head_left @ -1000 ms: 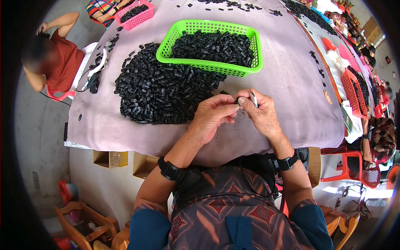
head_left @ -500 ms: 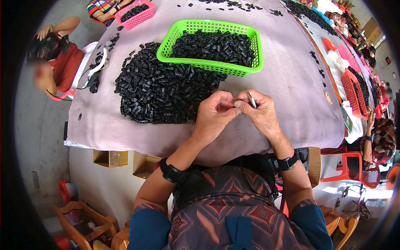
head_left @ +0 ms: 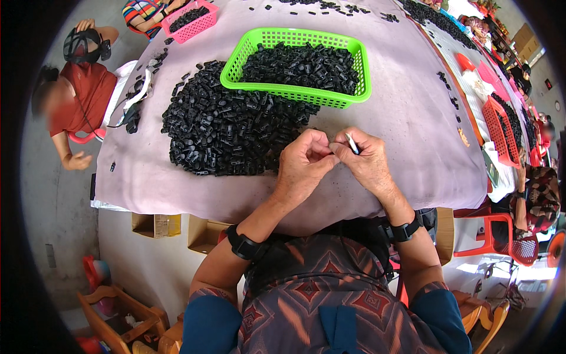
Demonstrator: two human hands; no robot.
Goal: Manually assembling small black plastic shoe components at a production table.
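Observation:
My left hand (head_left: pixel 302 168) is closed in a pinch, its fingertips meeting those of my right hand (head_left: pixel 368 162) above the near part of the table. What the left fingers grip is hidden, apart from a small dark bit at the tips. A slim, pale, pen-like tool (head_left: pixel 352 144) sticks up from between the thumb and fingers of my right hand. Just left of my hands spreads a large heap of small black plastic parts (head_left: pixel 218 130). Behind it, a green perforated basket (head_left: pixel 295 97) holds many more of these parts.
The table's pale cloth (head_left: pixel 413 118) runs under everything. At the back left stands a pink basket (head_left: pixel 200 26) of black parts. A person in red (head_left: pixel 88 88) is at the left edge. Red baskets (head_left: pixel 498 130) and a red chair (head_left: pixel 498 230) are on the right.
My hands stay together, with the pale tool in the right hand tilted slightly differently. At the left, the person in red has put on or raised a dark cap-like headpiece and lowered one arm.

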